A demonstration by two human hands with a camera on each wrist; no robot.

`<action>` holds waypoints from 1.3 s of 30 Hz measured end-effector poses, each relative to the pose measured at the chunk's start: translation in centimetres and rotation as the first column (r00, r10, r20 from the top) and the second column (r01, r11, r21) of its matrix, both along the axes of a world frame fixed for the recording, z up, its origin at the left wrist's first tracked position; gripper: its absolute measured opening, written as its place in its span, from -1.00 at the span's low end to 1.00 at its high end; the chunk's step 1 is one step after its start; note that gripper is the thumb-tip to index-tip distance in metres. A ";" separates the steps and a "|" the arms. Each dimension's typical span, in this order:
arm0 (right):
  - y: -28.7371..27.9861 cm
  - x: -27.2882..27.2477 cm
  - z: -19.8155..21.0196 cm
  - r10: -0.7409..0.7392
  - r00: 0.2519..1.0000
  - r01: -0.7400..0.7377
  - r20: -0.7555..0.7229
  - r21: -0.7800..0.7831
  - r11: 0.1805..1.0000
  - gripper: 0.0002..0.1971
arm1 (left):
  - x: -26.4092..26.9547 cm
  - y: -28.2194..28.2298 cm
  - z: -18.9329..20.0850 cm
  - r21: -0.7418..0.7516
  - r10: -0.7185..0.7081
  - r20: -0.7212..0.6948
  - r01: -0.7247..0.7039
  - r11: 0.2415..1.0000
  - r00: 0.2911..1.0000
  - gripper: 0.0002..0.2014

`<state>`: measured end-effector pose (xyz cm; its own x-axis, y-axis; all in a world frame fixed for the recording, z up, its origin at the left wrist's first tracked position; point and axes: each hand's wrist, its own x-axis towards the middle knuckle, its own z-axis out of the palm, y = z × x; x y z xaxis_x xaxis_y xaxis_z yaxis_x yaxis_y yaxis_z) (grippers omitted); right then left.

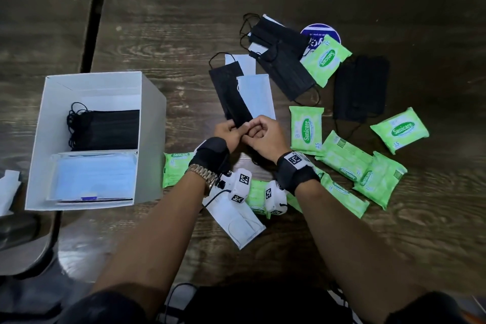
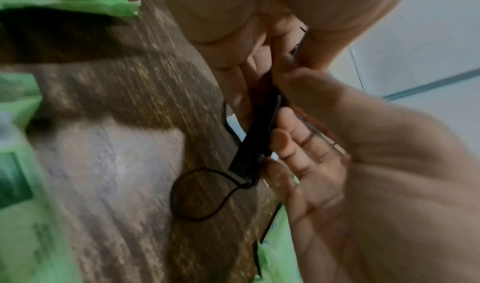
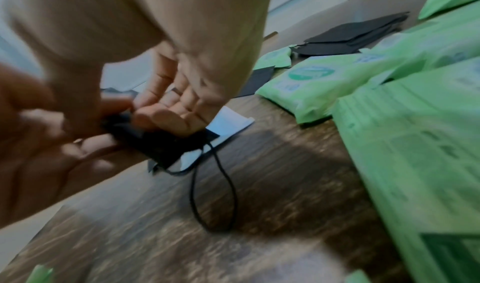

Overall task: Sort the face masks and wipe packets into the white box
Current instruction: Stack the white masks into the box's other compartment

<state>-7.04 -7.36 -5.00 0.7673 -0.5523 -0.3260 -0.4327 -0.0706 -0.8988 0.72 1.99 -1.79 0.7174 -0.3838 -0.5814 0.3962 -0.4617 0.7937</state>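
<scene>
Both hands, left and right, pinch the near end of one black mask over the desk. Eight green wipe packets show around them. The white box at left holds two mask stacks, black and blue.

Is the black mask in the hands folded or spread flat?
Folded: the black mask looks narrow, and both hands, left hand and right hand, pinch its near end.

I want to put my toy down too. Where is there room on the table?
Bare wooden table lies beyond the white box, left of the black masks. More lies far right, past the green wipe packets. It is crowded around both hands.
</scene>
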 end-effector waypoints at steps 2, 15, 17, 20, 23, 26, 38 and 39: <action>-0.4 -0.4 0.1 -0.089 0.995 0.088 0.049 0.034 0.996 -0.72 | 0.2 0.2 -0.4 -0.033 0.086 -0.096 -0.090 0.995 0.992 -0.93; -1.6 -0.1 0.6 -0.146 0.988 0.143 0.043 0.069 0.987 -0.93 | -0.4 0.9 -1.2 -0.150 0.225 -0.187 -0.254 0.955 0.956 -0.72; -1.1 0.0 0.3 -0.107 0.993 0.107 0.042 0.017 0.994 -0.90 | -0.6 0.7 -1.1 -0.160 0.243 -0.238 -0.285 0.945 0.940 -0.70; -0.4 -0.2 0.0 -0.058 0.997 0.059 0.043 -0.008 0.998 -0.78 | -0.6 0.4 -1.0 -0.196 0.190 -0.216 -0.233 0.952 0.958 -0.81; 0.0 -0.4 0.2 -0.069 0.996 0.067 0.050 0.034 0.997 -0.82 | -0.4 0.3 -1.1 -0.197 0.134 -0.132 -0.158 0.968 0.982 -0.82; -0.2 -0.6 0.2 -0.147 0.988 0.144 0.053 0.055 0.988 -0.85 | 0.1 0.8 -1.7 -0.112 0.159 -0.040 -0.163 0.980 0.986 -0.91; -1.2 5.9 -1.2 0.128 0.975 -0.188 -0.182 -0.364 0.912 -0.83 | 2.8 4.7 -2.6 -0.069 0.265 0.187 -0.257 0.964 0.946 -0.51; -1.0 6.8 -1.1 0.177 0.958 -0.261 -0.227 -0.420 0.869 -0.83 | 2.9 5.1 -2.7 -0.106 0.265 0.200 -0.248 0.963 0.943 -0.38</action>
<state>-0.24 -8.35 -6.07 0.8384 -0.4947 -0.2287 -0.5067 -0.5531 -0.6613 3.59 7.10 -4.49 0.9003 -0.2091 -0.3818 0.3126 -0.3000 0.9013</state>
